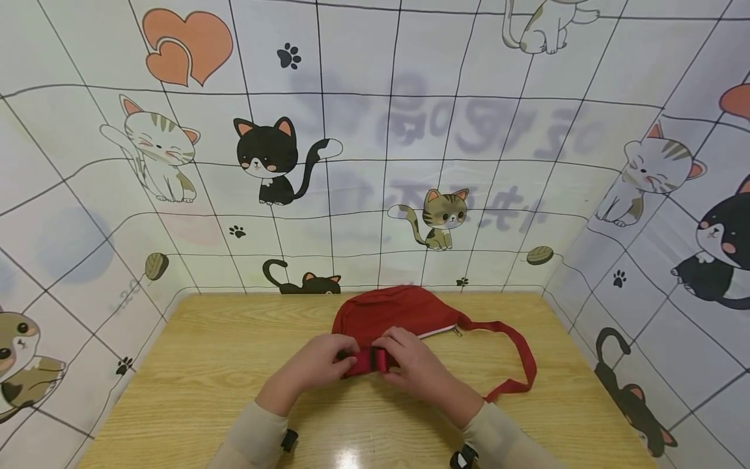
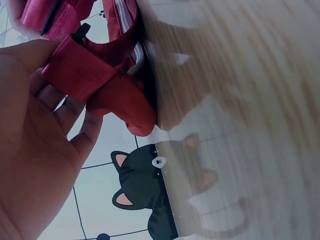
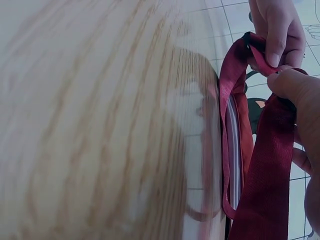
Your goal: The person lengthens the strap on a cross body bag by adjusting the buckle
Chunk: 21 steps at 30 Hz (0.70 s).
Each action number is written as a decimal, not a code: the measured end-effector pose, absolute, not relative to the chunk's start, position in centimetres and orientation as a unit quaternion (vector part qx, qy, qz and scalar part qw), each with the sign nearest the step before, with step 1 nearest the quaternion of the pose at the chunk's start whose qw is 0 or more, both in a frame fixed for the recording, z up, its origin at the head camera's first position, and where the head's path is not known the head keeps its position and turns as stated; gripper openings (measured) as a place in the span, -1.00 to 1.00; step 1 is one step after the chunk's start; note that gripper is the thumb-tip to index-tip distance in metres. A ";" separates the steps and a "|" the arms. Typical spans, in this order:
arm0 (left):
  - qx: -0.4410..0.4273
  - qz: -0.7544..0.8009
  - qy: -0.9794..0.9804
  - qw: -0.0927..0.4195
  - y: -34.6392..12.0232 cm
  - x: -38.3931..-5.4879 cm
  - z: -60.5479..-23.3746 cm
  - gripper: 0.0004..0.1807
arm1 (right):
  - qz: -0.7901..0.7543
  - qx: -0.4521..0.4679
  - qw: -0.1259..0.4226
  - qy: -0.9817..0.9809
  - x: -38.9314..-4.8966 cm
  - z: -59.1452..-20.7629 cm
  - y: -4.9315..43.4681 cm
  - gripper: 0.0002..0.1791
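Note:
A red waist bag (image 1: 389, 311) lies toward the back of the wooden table. In front of it, both hands hold its red webbing strap (image 1: 359, 363) slightly above the tabletop. My left hand (image 1: 321, 362) pinches the strap between thumb and fingers at the left; the left wrist view shows a wide folded piece of strap (image 2: 80, 70) in that grip. Close by on the right, my right hand (image 1: 417, 366) pinches the strap beside a small dark buckle piece (image 1: 372, 359). A length of strap (image 3: 265, 175) hangs down from the right hand in the right wrist view.
The bag's other strap section (image 1: 524, 352) curves over the table's right side. A white zipper (image 1: 438, 331) runs along the bag's lower edge. Cat-patterned white sheeting (image 1: 363, 143) encloses the wooden table (image 1: 234, 326) at the back and sides.

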<state>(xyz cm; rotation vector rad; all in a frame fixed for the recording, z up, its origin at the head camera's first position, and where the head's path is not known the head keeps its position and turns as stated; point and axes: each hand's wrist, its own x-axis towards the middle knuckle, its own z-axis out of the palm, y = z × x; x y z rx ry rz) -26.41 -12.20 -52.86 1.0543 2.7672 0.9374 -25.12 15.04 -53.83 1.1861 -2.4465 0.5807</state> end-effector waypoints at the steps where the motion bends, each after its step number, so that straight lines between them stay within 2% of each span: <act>1: 0.342 0.303 0.890 0.017 -12.2 -26.5 -52.9 -0.89 | 0.205 0.421 0.181 -0.865 -25.1 -53.8 15.0 -0.37; 4: 0.350 0.308 0.885 0.014 -11.9 -26.5 -53.0 -0.91 | 0.204 0.427 0.183 -0.861 -25.1 -53.9 14.9 -0.35; 14: 0.344 0.313 0.885 0.018 -10.9 -26.0 -52.7 -0.81 | 0.211 0.423 0.178 -0.863 -24.9 -54.4 14.3 -0.35; 18: 0.326 0.317 0.890 0.032 -10.8 -25.6 -52.5 -0.58 | 0.231 0.408 0.164 -0.868 -24.7 -54.3 14.3 -0.34; 21: 0.327 0.307 0.894 0.020 -10.5 -25.5 -52.5 -0.51 | 0.245 0.397 0.151 -0.871 -24.6 -54.0 14.3 -0.33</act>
